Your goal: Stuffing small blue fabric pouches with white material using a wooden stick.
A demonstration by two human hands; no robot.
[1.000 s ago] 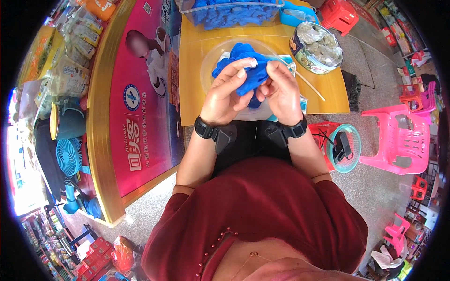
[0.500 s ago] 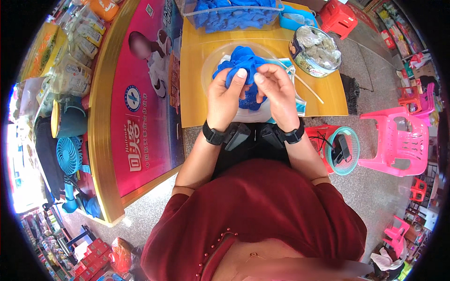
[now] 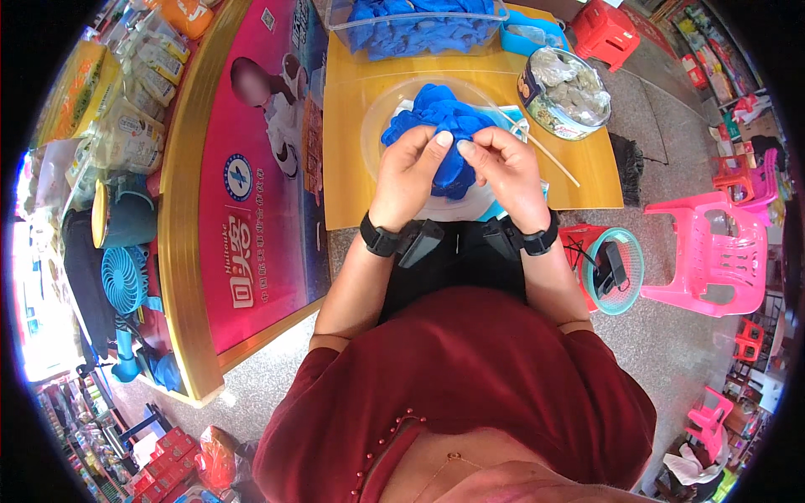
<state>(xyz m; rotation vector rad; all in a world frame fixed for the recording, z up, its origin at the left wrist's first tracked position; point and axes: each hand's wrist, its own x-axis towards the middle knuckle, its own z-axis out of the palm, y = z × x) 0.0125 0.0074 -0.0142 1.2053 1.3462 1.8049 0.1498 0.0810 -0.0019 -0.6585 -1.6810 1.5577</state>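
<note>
A bunched piece of blue fabric (image 3: 439, 107) with petal-like folds is held up over a round translucent tray (image 3: 371, 126) on the yellow table. My left hand (image 3: 409, 176) pinches its near edge between thumb and fingertips. Close beside it, my right hand (image 3: 508, 174) pinches the same fabric, the two thumb tips a short gap apart. Part of the blue fabric hangs below the thumbs. The palms and fingers hide what lies directly behind them.
A clear bin (image 3: 419, 42) of blue fabric pieces stands at the far side, beside a small blue basket (image 3: 513, 42). A round tin (image 3: 563, 126) and a thin stick (image 3: 553, 158) lie to the right. Nearby are a pink chair (image 3: 713, 243) and a counter (image 3: 189, 193).
My right hand has shifted slightly right, and both thumbs now press at the fabric's near edge. The fabric between them looks spread wider than before.
</note>
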